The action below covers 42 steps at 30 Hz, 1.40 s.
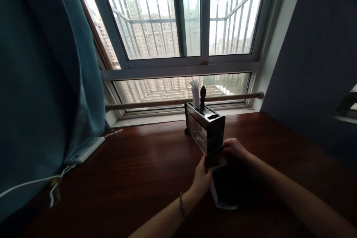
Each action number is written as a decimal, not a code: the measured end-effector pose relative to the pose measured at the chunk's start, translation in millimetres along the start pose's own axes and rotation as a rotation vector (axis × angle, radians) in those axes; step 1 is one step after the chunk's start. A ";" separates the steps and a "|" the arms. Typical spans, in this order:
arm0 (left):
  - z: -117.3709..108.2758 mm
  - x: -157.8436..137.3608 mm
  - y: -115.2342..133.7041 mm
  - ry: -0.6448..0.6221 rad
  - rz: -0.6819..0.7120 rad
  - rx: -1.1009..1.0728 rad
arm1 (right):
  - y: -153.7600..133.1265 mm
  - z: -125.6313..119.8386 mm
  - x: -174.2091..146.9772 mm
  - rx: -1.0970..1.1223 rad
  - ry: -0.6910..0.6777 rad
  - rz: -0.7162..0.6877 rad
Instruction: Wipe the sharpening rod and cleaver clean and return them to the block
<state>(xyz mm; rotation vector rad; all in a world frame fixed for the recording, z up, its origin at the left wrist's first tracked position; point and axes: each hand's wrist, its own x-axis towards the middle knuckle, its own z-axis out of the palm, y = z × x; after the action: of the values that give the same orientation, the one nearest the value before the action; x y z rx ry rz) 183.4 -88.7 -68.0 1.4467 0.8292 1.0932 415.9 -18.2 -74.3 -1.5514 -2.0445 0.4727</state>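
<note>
A metal-framed knife holder (205, 128) with a dark end panel stands on the wooden table, turned at an angle. A black-handled tool, most likely a knife (203, 96), rises from a slot in its top, beside a white wrapped item (195, 95). My left hand (202, 174) grips the near lower corner of the holder, thumb pressed against it. On the other side my right hand (234, 148) has its fingers closed at the lower right edge. Below both hands lies a dark flat piece with a pale edge (214, 189); what it is I cannot make out.
Behind the wooden table (145, 152) are a window with bars and a horizontal rail (150, 104). On the left hangs a blue curtain (86, 81), with a white power strip (85, 151) and white cables (30, 183) by it. A dark wall (315, 63) stands at the right.
</note>
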 end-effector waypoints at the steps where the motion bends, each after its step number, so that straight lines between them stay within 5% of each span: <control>1: 9.9 3.5 2.4 -0.022 -0.004 0.003 | 8.5 -6.6 -6.3 0.007 0.006 0.004; 13: 130.5 32.2 2.7 -0.268 0.068 0.085 | 105.2 -90.8 -105.7 -0.061 0.078 0.196; 19: 161.3 40.0 5.9 -0.544 0.053 0.149 | 134.7 -122.8 -143.8 -0.076 0.084 0.309; 23: 144.0 32.6 22.5 -0.564 0.242 0.395 | 126.1 -134.1 -160.6 -0.060 0.089 0.359; 26: 106.5 21.2 36.3 -0.468 0.227 0.673 | 113.2 -138.9 -173.0 0.012 0.070 0.348; 29: 57.9 9.1 43.2 -0.343 0.104 0.951 | 98.5 -137.8 -192.0 -0.014 0.073 0.413; 34: 0.2 -10.5 42.1 -0.438 -0.103 1.149 | 32.2 -109.3 -214.0 -0.380 0.063 0.754; 37: -2.9 -17.2 42.5 -0.446 -0.186 1.169 | -34.5 -80.8 -201.8 -0.056 -0.028 0.511; 42: 12.5 -15.9 43.1 -0.379 -0.228 1.137 | -118.6 -41.7 -164.0 0.058 -0.008 0.308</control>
<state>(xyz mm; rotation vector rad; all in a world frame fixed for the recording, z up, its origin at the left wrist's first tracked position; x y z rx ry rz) 186.7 -114.8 -28.3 2.2933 1.3767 0.0670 382.3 -210.3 -6.1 -1.8390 -1.7859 0.6468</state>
